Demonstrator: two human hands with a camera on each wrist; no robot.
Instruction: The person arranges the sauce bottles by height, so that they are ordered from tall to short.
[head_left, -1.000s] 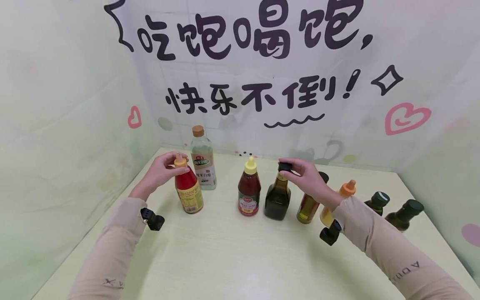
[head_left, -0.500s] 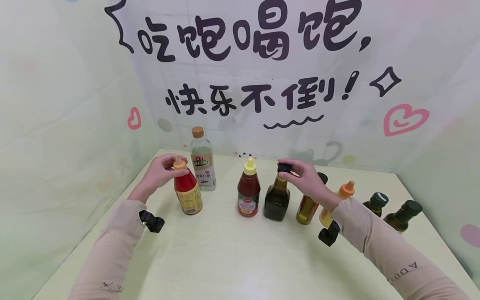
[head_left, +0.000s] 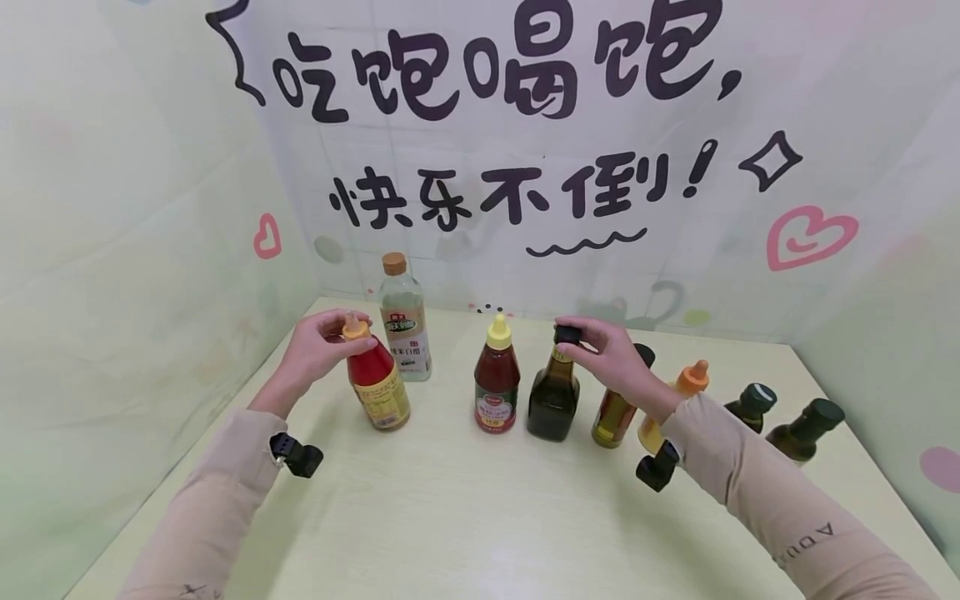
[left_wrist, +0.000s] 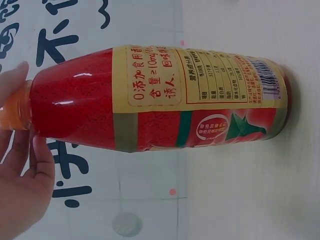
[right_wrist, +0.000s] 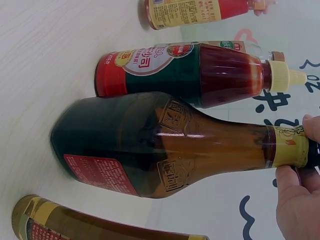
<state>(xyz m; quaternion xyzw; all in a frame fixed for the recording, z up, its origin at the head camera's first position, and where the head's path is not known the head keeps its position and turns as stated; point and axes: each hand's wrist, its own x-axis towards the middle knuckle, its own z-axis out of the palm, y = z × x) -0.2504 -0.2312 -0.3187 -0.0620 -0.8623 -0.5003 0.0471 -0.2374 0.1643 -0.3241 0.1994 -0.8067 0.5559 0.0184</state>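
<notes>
My left hand (head_left: 317, 348) grips a red ketchup-like squeeze bottle (head_left: 377, 385) around its orange cap and neck. That bottle leans, its top toward the left, and in the left wrist view its yellow label (left_wrist: 200, 80) shows. With thumb and fingers, my right hand (head_left: 611, 354) pinches the black cap of a dark soy-sauce-style bottle (head_left: 553, 402), which stands upright on the table. Between the two hands stands a dark red sauce bottle (head_left: 497, 383) with a yellow nozzle, untouched. Behind the red bottle rises a clear white vinegar bottle (head_left: 406, 333) with a brown cap.
Right of the dark bottle are an amber bottle (head_left: 615, 412), an orange-capped squeeze bottle (head_left: 692, 379) and two dark green-capped bottles, one nearer the edge (head_left: 806, 429). The pale table (head_left: 450, 517) meets a printed cloth backdrop (head_left: 465, 275) at the back.
The red bottle has tipped a little, its top shifting left and its base right, as my left hand and forearm drifted left. My right hand keeps its hold on the dark bottle's cap.
</notes>
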